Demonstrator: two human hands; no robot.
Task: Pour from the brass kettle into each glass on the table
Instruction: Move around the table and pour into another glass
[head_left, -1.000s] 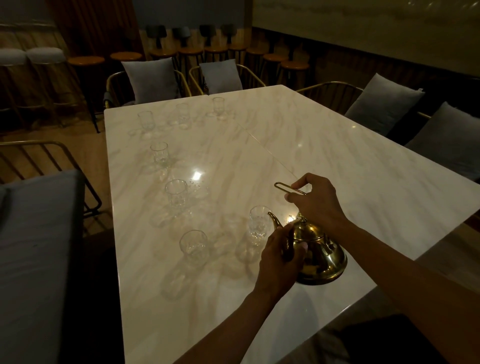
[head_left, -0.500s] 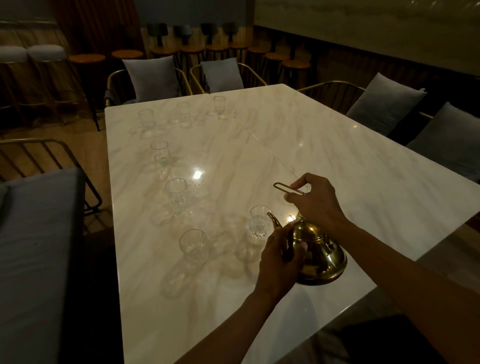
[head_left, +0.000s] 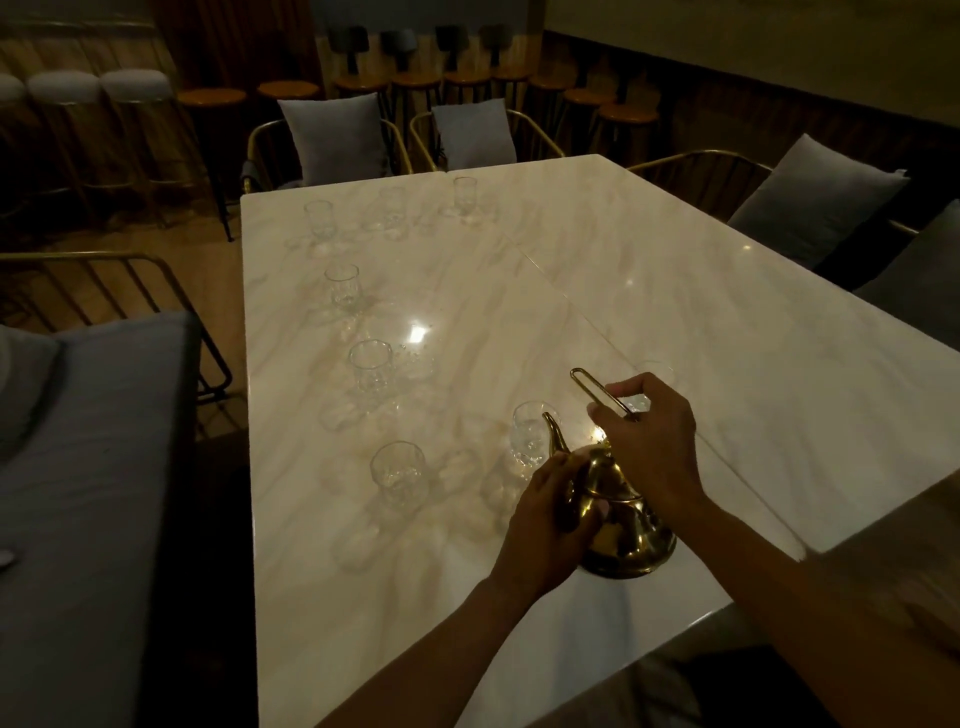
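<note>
From the head view, your right hand (head_left: 647, 441) has its fingers curled round the wire handle of the brass kettle (head_left: 618, 514), while your left hand (head_left: 550, 525) cups its body. The kettle sits near the table (head_left: 675, 270) edge — its spout tips toward the nearest glass (head_left: 530, 434), just beyond, up-left — the other glasses stand farther left.

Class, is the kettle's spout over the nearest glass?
Yes, the kettle spout sits at the rim of the nearest glass.
</note>
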